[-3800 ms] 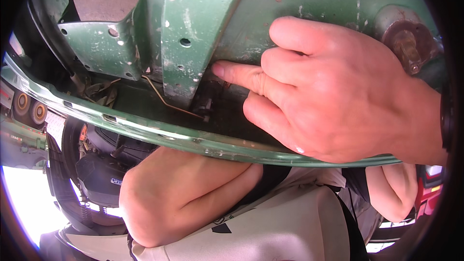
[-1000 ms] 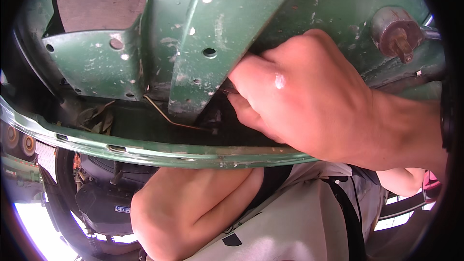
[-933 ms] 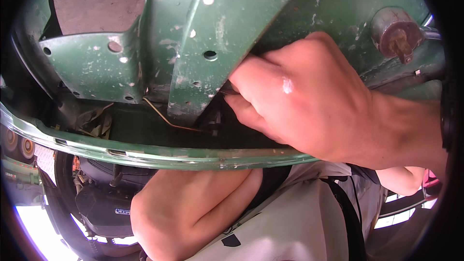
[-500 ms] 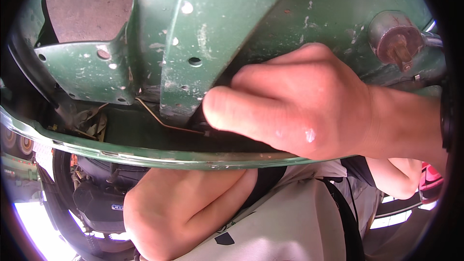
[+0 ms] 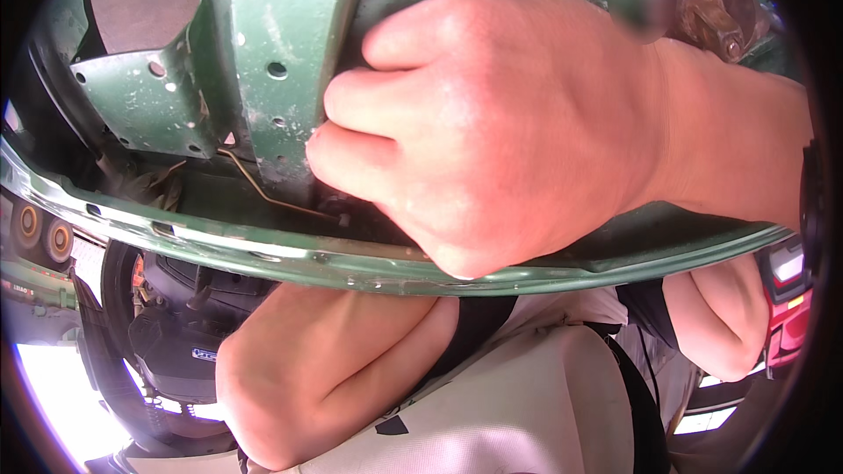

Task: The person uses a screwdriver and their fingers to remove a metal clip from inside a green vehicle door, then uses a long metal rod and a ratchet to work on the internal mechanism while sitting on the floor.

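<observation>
My right hand reaches in from the right edge, its back turned up and its fingers curled to the left. It covers part of a green painted metal panel with holes and chipped spots. The fingertips are tucked out of sight beside the panel's raised rib, so whatever they grip is hidden. A thin copper-coloured metal line runs along the recess left of the hand. At the lower left a bent bare arm rises behind the green rim. My left hand itself does not show.
A round metal mount with a rusty bolt sits above my right wrist. A large cut-out opens the panel at upper left. Below the rim are a black engine-like part, a pale garment and a red thing.
My right hand has moved up and left relative to the panel's mount and looks larger, its fingers still curled. The whole view has shifted slightly, with the panel holes now further left.
</observation>
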The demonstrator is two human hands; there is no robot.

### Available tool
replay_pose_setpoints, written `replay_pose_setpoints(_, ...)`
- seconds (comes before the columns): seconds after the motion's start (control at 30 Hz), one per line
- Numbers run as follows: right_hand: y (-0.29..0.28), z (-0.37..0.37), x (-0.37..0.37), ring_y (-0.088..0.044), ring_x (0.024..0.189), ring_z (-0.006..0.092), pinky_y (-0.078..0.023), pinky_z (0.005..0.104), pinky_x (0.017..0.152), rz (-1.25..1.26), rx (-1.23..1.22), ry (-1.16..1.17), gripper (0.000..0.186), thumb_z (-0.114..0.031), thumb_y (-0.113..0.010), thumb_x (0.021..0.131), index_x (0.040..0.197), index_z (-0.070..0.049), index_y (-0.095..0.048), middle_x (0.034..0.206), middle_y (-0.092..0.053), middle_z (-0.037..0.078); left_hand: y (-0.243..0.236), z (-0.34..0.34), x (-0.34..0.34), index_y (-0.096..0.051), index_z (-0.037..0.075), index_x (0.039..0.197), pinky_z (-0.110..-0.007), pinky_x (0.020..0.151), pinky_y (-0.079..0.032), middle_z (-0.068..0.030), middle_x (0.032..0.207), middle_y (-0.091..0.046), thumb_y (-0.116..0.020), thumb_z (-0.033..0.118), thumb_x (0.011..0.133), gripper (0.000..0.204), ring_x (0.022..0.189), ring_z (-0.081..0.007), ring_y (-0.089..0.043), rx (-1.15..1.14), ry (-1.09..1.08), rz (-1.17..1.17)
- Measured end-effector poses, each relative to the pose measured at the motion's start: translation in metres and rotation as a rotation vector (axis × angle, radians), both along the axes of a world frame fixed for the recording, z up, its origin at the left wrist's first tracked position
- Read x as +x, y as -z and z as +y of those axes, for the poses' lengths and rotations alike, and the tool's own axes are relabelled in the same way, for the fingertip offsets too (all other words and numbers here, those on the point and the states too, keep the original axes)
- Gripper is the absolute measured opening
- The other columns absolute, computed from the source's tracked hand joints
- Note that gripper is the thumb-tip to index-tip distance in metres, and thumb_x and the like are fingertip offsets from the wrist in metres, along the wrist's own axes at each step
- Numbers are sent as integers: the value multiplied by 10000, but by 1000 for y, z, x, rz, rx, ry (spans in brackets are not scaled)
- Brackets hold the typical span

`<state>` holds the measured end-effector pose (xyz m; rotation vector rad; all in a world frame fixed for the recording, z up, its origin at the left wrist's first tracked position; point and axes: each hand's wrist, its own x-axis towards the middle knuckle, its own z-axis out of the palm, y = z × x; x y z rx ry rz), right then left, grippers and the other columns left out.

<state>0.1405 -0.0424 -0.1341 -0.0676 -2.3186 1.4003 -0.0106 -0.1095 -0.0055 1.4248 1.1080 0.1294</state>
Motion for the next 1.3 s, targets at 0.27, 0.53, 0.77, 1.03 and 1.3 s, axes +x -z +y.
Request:
replay_pose_setpoints(0.27, -1, 9, 20, -579, 878, 137, -433, 306, 652, -34, 345, -51, 264, -143, -681, 717, 948, -20, -718, 917, -626, 47, -3, -1, 3, -718, -115, 943, -386, 821, -566, -218, 1008, -720, -714, -48, 673, 279, 932, -353, -715, 120, -27, -11)
replay_pose_setpoints(0.53, -4, 19, 27, -599, 1112, 99, -475, 365, 854, -147, 597, -324, 355, -207, -670, 800, 1112, -66, -764, 1174, -652, 69, 17, -25, -25, -710, -108, 1026, -396, 861, -559, -212, 1096, -707, -718, -85, 748, 279, 1014, -355, -700, 153, -41, -163)
replay_pose_setpoints(0.77, -6, 19, 26, -610, 1071, 106, -481, 388, 853, -146, 560, -270, 314, -200, -689, 789, 1064, -69, -767, 1165, -646, 51, -6, 25, -13, -699, -104, 1075, -383, 900, -540, -199, 1148, -694, -703, -100, 820, 254, 1072, -341, -681, -395, 58, -58)
replay_pose_setpoints(1.03, 6, -20, 17, -615, 996, 108, -497, 399, 809, -81, 336, 369, 259, -140, -718, 775, 1020, -79, -774, 1102, -653, 30, 0, 19, -17, -704, -99, 1087, -373, 910, -526, -190, 1158, -693, -697, -102, 856, 232, 1084, -324, -675, -325, 52, -104)
replay_pose_setpoints(1.3, 8, 10, 28, -615, 1121, 126, -546, 382, 944, -25, 681, -62, 292, -143, -676, 829, 1089, -52, -772, 1142, -693, 53, -3, 24, -15, -709, -103, 1073, -371, 908, -526, -192, 1153, -693, -712, -93, 847, 226, 1075, -325, -677, -604, -140, -5)
